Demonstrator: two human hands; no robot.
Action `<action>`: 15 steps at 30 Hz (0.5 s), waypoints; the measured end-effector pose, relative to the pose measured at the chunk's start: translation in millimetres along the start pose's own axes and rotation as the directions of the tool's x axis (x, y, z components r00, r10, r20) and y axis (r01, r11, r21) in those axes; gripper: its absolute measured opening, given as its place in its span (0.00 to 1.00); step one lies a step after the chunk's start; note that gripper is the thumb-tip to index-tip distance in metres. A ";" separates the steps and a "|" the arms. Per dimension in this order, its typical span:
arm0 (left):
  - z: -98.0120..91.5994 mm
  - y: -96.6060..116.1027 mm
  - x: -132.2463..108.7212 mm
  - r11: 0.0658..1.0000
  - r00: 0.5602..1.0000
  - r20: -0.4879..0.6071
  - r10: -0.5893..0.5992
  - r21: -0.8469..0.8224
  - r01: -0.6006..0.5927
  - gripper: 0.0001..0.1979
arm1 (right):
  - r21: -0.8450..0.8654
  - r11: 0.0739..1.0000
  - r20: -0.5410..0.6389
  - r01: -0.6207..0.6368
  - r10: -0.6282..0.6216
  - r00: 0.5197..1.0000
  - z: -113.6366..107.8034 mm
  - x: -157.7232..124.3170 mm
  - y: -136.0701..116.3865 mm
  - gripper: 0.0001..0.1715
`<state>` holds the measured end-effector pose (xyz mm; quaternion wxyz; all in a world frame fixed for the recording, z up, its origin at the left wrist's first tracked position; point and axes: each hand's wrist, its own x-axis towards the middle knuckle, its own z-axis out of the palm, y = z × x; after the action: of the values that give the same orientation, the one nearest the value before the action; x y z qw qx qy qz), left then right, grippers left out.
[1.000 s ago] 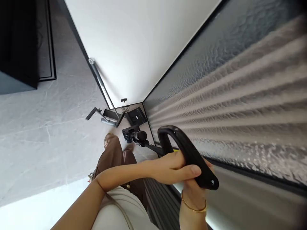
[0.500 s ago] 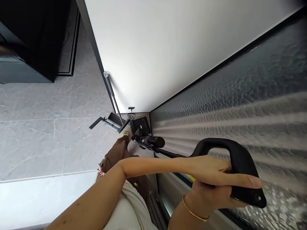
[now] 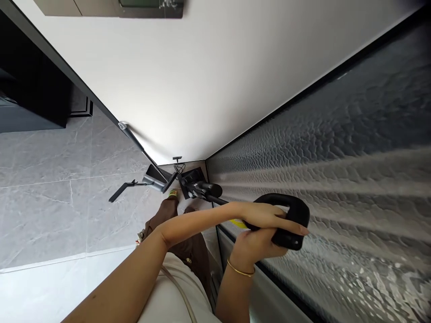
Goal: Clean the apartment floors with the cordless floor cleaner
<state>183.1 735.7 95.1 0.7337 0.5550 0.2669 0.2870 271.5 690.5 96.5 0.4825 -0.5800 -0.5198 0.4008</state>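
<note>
Gripping one black handle (image 3: pixel 289 220), two hands: left (image 3: pixel 269 217), right (image 3: pixel 257 244).

Tiled floor (image 3: pixel 50 188) (grey) bears dustpan (image 3: pixel 153 176).

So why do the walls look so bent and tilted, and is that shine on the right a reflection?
Head view: the wide lens bows the white wall and the floor tiles; pale bands of glare run across the textured glass panel; both hands, left hand and right hand, and the black handle look sharp; the dark cabinet lies in shadow.
</note>
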 end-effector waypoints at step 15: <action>-51.3 19.0 27.7 0.998 0.997 -0.079 -0.008 -0.060 0.004 0.23 | 0.259 0.957 -0.536 0.131 0.029 0.844 64.8 39.4 8.2 0.15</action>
<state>163.5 793.7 99.1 0.7395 0.5203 0.2890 0.3145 216.1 738.7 76.2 0.6970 -0.5785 -0.3169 0.2811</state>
